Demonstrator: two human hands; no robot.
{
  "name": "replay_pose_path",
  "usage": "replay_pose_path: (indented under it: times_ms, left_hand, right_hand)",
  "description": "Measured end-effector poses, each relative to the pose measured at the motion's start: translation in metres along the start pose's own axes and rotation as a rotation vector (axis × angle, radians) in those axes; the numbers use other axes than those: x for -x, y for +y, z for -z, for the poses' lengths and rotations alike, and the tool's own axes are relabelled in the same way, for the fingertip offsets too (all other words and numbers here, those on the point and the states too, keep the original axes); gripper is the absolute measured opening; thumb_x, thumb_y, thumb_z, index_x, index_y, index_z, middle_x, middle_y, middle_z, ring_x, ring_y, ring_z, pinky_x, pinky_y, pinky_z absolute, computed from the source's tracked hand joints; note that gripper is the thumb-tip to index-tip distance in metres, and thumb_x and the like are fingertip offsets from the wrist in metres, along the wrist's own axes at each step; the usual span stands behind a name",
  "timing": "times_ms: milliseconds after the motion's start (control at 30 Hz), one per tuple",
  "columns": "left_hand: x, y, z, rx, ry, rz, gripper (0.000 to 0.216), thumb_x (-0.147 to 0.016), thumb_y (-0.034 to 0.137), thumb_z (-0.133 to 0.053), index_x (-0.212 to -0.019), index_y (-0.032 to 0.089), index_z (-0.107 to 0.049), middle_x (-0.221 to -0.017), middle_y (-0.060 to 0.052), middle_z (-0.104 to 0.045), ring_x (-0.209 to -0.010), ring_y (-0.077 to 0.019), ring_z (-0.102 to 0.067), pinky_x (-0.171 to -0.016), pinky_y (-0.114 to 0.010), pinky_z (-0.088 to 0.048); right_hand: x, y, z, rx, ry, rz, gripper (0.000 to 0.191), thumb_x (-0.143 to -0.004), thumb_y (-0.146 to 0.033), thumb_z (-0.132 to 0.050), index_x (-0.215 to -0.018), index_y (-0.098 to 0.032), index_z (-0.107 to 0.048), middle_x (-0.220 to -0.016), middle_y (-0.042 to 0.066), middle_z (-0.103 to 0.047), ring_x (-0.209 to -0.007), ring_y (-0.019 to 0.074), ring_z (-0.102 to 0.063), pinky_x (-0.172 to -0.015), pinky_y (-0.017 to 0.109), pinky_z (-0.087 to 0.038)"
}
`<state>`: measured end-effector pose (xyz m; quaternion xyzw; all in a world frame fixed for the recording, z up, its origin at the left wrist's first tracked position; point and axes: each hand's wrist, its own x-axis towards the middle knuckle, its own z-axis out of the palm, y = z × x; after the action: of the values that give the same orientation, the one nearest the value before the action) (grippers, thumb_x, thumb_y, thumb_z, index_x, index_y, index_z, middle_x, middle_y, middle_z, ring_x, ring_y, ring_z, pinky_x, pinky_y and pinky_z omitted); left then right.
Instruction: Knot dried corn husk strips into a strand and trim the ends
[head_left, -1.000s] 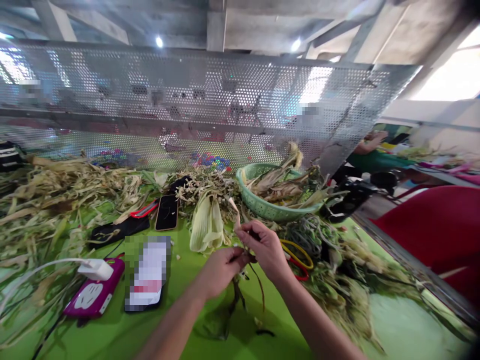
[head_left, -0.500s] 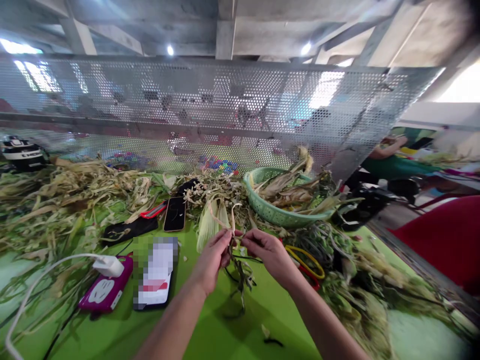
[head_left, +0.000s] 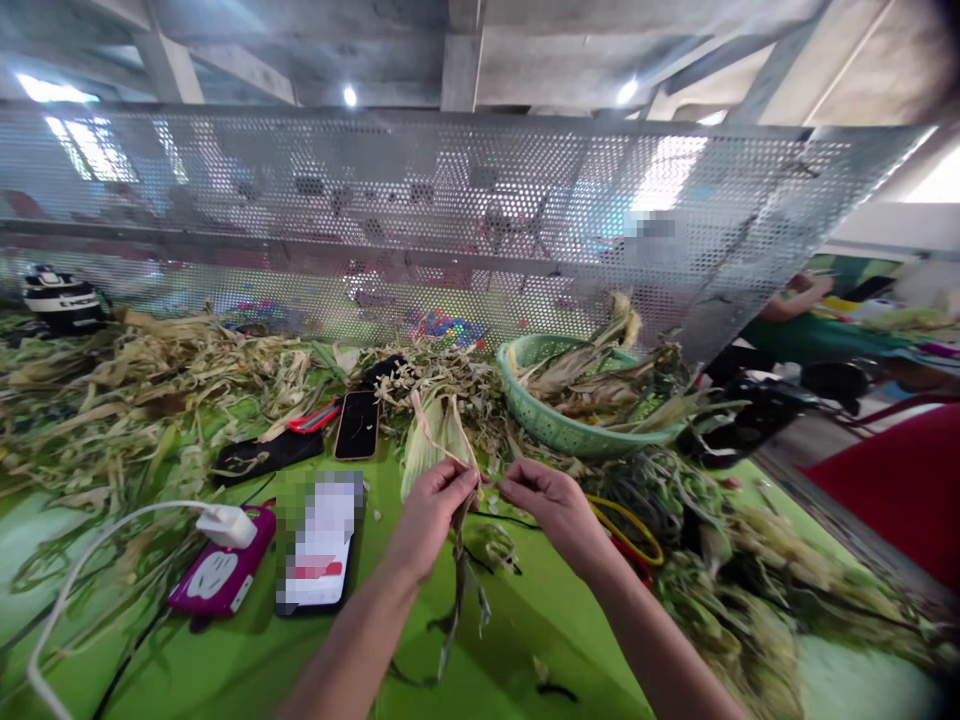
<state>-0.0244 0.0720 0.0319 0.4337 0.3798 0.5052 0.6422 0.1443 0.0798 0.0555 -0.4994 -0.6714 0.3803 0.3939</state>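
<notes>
While the left hand [head_left: 435, 510] is pinching a strand [head_left: 456, 580] between thumb and fingers, the right hand [head_left: 547, 505] is hovering just beside it, thumb and finger drawn together — whether they are gripping a fibre, I cannot tell. Both are working on the near side of the basket [head_left: 551, 425], somewhat to its left, and the strand is dangling there over the table [head_left: 517, 640]. Left of the basket, a pale husk [head_left: 415, 465] is lying just beyond the left hand; farther left, a dark phone [head_left: 357, 425] is resting near a red cutter [head_left: 315, 416] and a black pouch [head_left: 266, 455]. Nearer than these, well left of the basket, a lit phone [head_left: 322, 545] is lying beside a purple socket [head_left: 225, 570] — a white charger [head_left: 227, 525] is sitting on it. In front of the basket, a yellow handle [head_left: 634, 530] is showing beside tangled stalks [head_left: 652, 490]. Behind the basket, a perforated panel [head_left: 420, 190] is standing; to its right, a red chair [head_left: 900, 480] is showing.
</notes>
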Motion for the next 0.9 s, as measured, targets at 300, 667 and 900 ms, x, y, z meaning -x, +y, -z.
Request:
replay_pose_path:
  times_ms: [300, 667, 900]
  left_hand:
    - [0.005, 0.001, -0.010, -0.016, -0.127, 0.088, 0.036, -0.076, 0.049, -0.064, -0.083, 0.014, -0.065, -0.071, -0.001, -0.059, -0.066, -0.0119, -0.051, -0.063, -0.023, -0.039]
    - [0.004, 0.001, -0.011, -0.032, -0.075, -0.011, 0.031, -0.078, 0.045, -0.062, -0.078, 0.015, -0.059, -0.057, 0.004, -0.044, -0.051, -0.0085, -0.038, -0.051, -0.023, -0.029]
    - [0.004, 0.001, -0.007, -0.076, -0.105, -0.013, 0.028, -0.080, 0.042, -0.061, -0.080, 0.015, -0.060, -0.063, 0.002, -0.050, -0.061, -0.0107, -0.044, -0.061, -0.024, -0.034]
  right_hand:
    - [0.001, 0.001, -0.007, -0.332, -0.043, -0.070, 0.026, -0.078, -0.043, -0.066, -0.080, -0.017, -0.064, -0.073, 0.002, -0.061, -0.069, 0.0157, -0.056, -0.068, 0.028, -0.047]
    - [0.003, -0.002, -0.014, -0.319, 0.152, -0.041, 0.028, -0.074, -0.043, -0.068, -0.071, -0.018, -0.057, -0.068, -0.001, -0.053, -0.065, 0.0137, -0.047, -0.062, 0.025, -0.040]
    - [0.000, 0.003, -0.009, -0.266, 0.138, -0.029, 0.029, -0.075, -0.044, -0.067, -0.070, -0.017, -0.057, -0.067, -0.001, -0.052, -0.063, 0.0134, -0.045, -0.060, 0.025, -0.038]
